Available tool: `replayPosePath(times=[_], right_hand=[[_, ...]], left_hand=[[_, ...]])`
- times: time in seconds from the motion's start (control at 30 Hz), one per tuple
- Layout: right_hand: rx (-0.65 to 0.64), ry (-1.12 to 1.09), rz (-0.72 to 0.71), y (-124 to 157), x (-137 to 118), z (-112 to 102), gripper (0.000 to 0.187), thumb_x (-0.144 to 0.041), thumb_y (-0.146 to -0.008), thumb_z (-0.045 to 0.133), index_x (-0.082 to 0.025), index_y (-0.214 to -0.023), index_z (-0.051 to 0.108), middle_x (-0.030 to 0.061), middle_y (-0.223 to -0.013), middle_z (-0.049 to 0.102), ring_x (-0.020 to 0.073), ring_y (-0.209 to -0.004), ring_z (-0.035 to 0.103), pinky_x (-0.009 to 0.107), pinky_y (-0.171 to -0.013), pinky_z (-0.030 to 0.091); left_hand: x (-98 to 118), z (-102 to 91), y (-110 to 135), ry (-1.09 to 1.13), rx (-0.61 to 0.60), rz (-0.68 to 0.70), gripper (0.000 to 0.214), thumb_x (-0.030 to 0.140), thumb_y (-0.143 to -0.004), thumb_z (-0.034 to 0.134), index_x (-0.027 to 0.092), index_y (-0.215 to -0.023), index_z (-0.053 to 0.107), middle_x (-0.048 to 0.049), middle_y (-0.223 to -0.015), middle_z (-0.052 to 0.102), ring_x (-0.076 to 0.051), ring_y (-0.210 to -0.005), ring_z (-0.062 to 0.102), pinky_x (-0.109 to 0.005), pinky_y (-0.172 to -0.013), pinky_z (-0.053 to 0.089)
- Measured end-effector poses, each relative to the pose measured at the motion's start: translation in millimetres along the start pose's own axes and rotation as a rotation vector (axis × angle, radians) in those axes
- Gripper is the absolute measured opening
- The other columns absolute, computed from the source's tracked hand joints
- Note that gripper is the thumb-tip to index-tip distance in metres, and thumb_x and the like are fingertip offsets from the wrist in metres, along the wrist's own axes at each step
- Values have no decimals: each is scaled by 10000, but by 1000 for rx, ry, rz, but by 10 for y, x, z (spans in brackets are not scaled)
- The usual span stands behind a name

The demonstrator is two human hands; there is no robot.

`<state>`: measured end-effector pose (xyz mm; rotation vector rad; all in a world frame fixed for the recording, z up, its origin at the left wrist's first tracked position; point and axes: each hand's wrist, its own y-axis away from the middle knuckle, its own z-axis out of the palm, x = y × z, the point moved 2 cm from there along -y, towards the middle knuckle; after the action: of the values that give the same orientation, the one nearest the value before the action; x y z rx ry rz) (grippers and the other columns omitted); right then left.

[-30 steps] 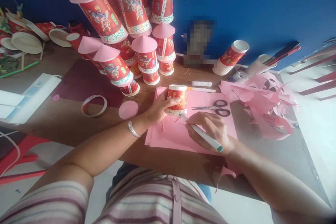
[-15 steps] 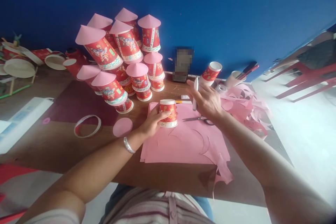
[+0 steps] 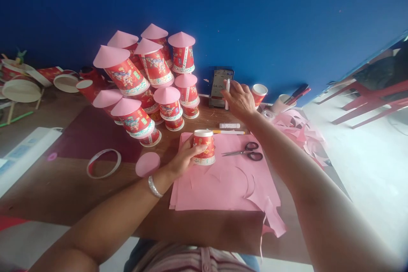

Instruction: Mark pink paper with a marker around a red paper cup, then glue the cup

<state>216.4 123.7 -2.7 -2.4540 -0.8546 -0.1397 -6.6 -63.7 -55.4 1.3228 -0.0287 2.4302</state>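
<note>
Since a second ago, the right hand [image 3: 240, 101] has moved away from the base of the paper cup [image 3: 208, 142] and up to the phone [image 3: 217, 93] at the back of the tabletop [image 3: 191, 225].

Head view, looking forward and down: the right hand is closed around a white marker [image 3: 227, 93], held almost upright, with its fingers just beside the phone's screen; whether they touch it cannot be told. The phone stands near a blue wall [image 3: 270, 17]. The left hand [image 3: 188, 153] is clamped around the left side of the paper cup, thumb across its front. This cup is red with a white rim and a white band at the base bearing small green marks; it is upright over the upper left part of the pink paper sheets [image 3: 229, 191].

To the right of the cup, scissors [image 3: 246, 151] with black handles lie on the sheets, blades pointing left. Behind them are a yellow-and-white pen [image 3: 228, 132] and a white tube [image 3: 229, 126]. Left of the sheets are a pink disc [image 3: 147, 164] and a paper ring [image 3: 119, 161]. Beyond these stands a cluster of red cup lanterns [image 3: 127, 76] with pink cone roofs. At the right, curled pink offcuts [image 3: 296, 123] lie near a holder [image 3: 282, 104] of pens.
</note>
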Motion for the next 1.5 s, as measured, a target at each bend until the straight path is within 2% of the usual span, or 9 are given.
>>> replayPosePath(times=[0.2,0.47,0.57,0.7,0.87,1.0,1.1,1.27,1.5], right_hand=[[-41,3,-30,75,-53,34,413,-70,-1007,482,-86,-1379,662,264,-1611,625,387,-1523,491,544,-1114,454],[-34,-3,14,3,8,-114,385,-100,-1066,480,-170,-1398,661,208,-1575,673,363,-1520,523,530,-1138,481],[76,-79,60,140,-78,-302,313,-212,-1107,525,-196,-1380,678,192,-1426,758,373,-1408,623,525,-1062,544],[334,-351,60,585,-396,-672,386,-202,-1100,535,-233,-1466,652,109,-1063,819,280,-957,763,417,-803,614],[428,-567,-4,1017,-749,-940,417,-125,-1095,569,-267,-1482,627,48,-1031,820,178,-820,758,283,-701,589],[377,-333,-81,943,-677,-762,391,-137,-1092,556,-244,-1455,658,117,-1211,834,253,-1010,759,353,-763,600],[267,-182,-18,727,-440,-505,382,-121,-1093,492,-232,-1393,703,130,-1280,831,286,-1134,728,392,-816,593],[130,-60,79,360,-78,-216,392,-105,-1083,445,-200,-1359,707,169,-1519,731,345,-1334,643,471,-916,561],[42,22,15,34,95,-32,377,-86,-1058,424,-179,-1317,681,181,-1635,638,347,-1483,530,479,-1019,516]], left_hand=[[0,-9,1,-7,-7,1,503,430,-807,946,181,-1187,731,-79,-1069,790,-253,-975,761,-369,-858,586],[10,14,0,-4,5,8,558,446,-778,969,174,-1209,742,-97,-1111,796,-246,-980,758,-388,-888,595],[4,1,-5,-5,-7,12,543,435,-795,954,164,-1218,748,-111,-1140,802,-256,-1000,768,-392,-906,594],[6,0,-13,-3,-26,24,540,440,-794,950,167,-1213,748,-118,-1151,808,-266,-992,781,-388,-881,600],[31,33,-17,-2,-2,24,483,413,-789,957,183,-1166,763,-105,-1133,824,-261,-1025,790,-360,-906,601],[52,59,-13,-23,-12,44,525,430,-785,954,178,-1209,774,-101,-1101,816,-252,-983,782,-359,-882,611],[56,66,-3,-18,-4,50,507,435,-778,958,181,-1177,774,-87,-1060,810,-242,-952,778,-344,-842,612],[42,61,2,0,14,30,535,457,-741,986,177,-1145,775,-92,-1074,812,-241,-940,772,-354,-832,615],[11,9,-20,-18,-16,54,497,423,-798,949,158,-1174,762,-104,-1111,791,-235,-973,753,-357,-856,598]])
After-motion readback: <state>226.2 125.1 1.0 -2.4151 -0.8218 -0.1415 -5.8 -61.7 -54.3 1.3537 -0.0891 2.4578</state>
